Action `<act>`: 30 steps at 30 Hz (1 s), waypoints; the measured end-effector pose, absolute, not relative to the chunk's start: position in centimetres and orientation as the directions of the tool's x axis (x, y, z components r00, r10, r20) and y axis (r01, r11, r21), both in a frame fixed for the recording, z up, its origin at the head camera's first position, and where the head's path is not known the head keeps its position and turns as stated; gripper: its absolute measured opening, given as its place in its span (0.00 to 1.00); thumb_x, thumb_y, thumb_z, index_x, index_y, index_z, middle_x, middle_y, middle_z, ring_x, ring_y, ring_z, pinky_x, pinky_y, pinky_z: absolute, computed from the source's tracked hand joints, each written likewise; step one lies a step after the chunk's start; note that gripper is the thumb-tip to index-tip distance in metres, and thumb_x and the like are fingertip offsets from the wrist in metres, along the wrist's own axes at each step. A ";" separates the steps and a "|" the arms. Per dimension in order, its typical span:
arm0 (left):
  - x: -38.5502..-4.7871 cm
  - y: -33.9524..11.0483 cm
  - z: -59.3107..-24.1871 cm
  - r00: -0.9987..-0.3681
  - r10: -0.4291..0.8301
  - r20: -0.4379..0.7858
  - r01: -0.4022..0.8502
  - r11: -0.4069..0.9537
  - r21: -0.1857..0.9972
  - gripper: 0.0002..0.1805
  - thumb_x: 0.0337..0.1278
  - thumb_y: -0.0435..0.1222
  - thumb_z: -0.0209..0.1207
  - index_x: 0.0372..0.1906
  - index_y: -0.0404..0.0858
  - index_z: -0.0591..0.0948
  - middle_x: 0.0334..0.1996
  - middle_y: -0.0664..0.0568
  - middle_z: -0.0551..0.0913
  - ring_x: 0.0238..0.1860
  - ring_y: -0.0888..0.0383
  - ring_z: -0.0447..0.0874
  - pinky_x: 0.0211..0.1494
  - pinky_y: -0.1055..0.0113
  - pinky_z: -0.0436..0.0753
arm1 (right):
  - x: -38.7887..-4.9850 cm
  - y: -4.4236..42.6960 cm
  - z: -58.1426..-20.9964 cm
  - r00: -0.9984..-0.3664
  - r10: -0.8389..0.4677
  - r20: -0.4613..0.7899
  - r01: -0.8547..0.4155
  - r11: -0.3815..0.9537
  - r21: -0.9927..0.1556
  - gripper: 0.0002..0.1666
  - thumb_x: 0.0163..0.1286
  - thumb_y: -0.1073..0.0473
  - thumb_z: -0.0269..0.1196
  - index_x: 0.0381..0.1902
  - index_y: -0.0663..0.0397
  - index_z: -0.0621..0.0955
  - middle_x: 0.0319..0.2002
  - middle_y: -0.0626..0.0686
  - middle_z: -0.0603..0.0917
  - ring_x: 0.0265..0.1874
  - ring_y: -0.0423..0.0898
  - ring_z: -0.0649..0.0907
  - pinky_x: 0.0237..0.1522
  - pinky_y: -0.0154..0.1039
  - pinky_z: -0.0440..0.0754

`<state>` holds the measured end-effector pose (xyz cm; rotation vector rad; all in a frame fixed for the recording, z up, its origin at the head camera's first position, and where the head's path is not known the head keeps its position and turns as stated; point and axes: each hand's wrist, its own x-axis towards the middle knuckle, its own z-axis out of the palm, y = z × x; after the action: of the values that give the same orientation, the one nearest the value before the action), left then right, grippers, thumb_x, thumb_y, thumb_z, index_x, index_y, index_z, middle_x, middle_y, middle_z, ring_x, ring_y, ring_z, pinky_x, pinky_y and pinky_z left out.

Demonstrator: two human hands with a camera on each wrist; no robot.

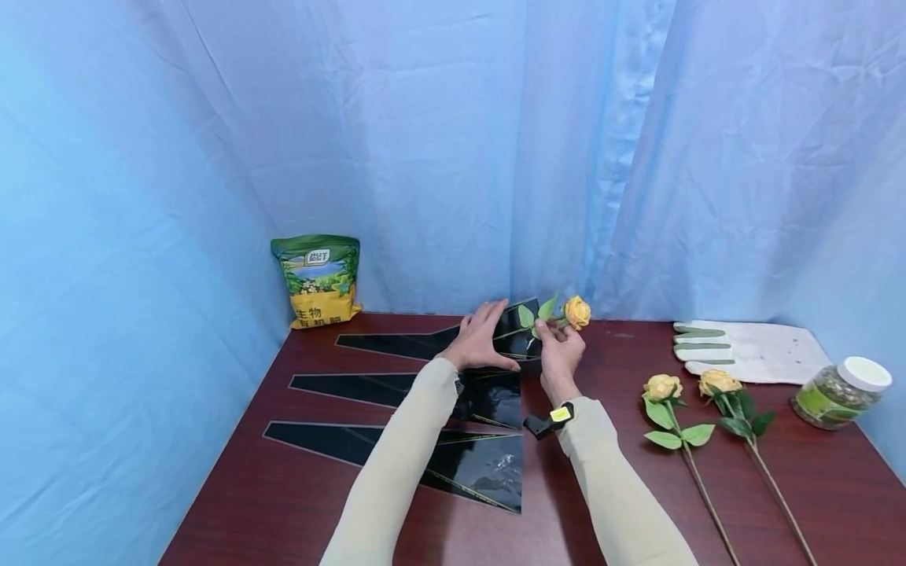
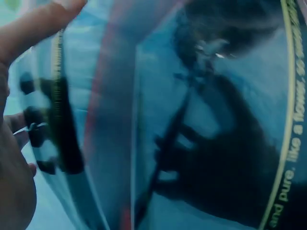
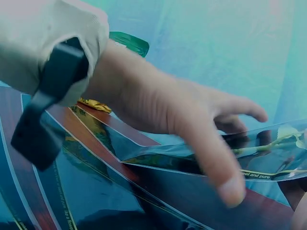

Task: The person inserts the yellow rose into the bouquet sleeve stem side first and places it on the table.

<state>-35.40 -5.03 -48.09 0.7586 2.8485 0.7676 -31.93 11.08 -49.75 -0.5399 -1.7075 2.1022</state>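
Note:
My right hand (image 1: pixel 561 355) pinches a yellow rose (image 1: pixel 576 312) near its leaves. The bloom points right, and its stem runs left along a black-and-clear flower sleeve (image 1: pixel 520 314), raised at its wide end. My left hand (image 1: pixel 481 342) is at that sleeve, thumb and fingers spread. In the right wrist view, the left hand's thumb (image 3: pixel 225 179) lies before the film and some fingers behind it; the rose stem (image 3: pixel 261 148) shows by the film. The left wrist view is mostly glossy film, with a dark hand-and-flower shape on it.
Two more flat sleeves (image 1: pixel 488 464) lie nearer me. Two yellow roses (image 1: pixel 663 387) lie at right, beside a white-and-green glove (image 1: pixel 767 351) and a white-lidded jar (image 1: pixel 841 391). A green-and-yellow bag (image 1: pixel 318 281) stands back left. Blue curtains (image 1: pixel 439 157) hang around the table.

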 end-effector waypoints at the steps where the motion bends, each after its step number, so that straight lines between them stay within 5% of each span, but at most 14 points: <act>1: -35.4 -4.9 -48.3 -0.873 0.486 0.038 0.449 0.772 0.450 0.68 0.40 0.58 0.75 0.82 0.49 0.44 0.81 0.48 0.51 0.82 0.48 0.45 0.81 0.42 0.49 | -31.8 11.1 -49.7 -0.858 0.511 -0.056 -0.050 -0.192 -0.980 0.13 0.68 0.59 0.67 0.46 0.60 0.82 0.25 0.34 0.81 0.32 0.31 0.81 0.45 0.30 0.77; 14: -35.5 -3.6 -49.3 -0.870 0.484 0.096 0.494 0.853 0.168 0.67 0.44 0.54 0.74 0.82 0.48 0.42 0.69 0.45 0.66 0.70 0.49 0.66 0.80 0.50 0.58 | -31.8 10.8 -49.5 -0.859 0.499 -0.114 -0.028 -0.267 -0.963 0.15 0.67 0.58 0.68 0.48 0.59 0.82 0.27 0.34 0.81 0.36 0.33 0.81 0.49 0.32 0.77; 20: -35.7 -3.9 -49.2 -0.870 0.478 0.122 0.494 0.843 0.213 0.63 0.46 0.49 0.73 0.81 0.46 0.44 0.63 0.45 0.68 0.64 0.49 0.70 0.76 0.53 0.65 | -32.0 11.1 -49.4 -0.874 0.469 -0.126 -0.024 -0.301 -0.953 0.16 0.66 0.57 0.69 0.47 0.61 0.84 0.26 0.34 0.81 0.32 0.32 0.80 0.41 0.28 0.77; 25: -35.9 -4.5 -49.0 -0.877 0.465 0.122 0.477 0.815 0.329 0.62 0.47 0.46 0.73 0.81 0.47 0.45 0.64 0.44 0.68 0.63 0.49 0.69 0.75 0.52 0.66 | -31.8 12.2 -49.4 -0.931 0.346 -0.115 -0.034 -0.397 -0.917 0.06 0.70 0.53 0.65 0.34 0.45 0.87 0.27 0.36 0.83 0.28 0.32 0.80 0.29 0.27 0.77; 30: -35.8 -4.8 -48.9 -0.883 0.456 0.112 0.462 0.802 0.380 0.60 0.49 0.44 0.72 0.81 0.46 0.46 0.61 0.45 0.68 0.59 0.50 0.68 0.73 0.51 0.66 | -31.2 13.2 -49.1 -0.974 0.213 -0.074 -0.047 -0.511 -0.858 0.08 0.75 0.56 0.58 0.38 0.45 0.84 0.32 0.39 0.86 0.31 0.34 0.85 0.32 0.31 0.82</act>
<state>-35.81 -4.81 -48.93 0.7632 2.9960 0.6375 -31.24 13.17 -49.12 -0.2557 -1.4659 2.5950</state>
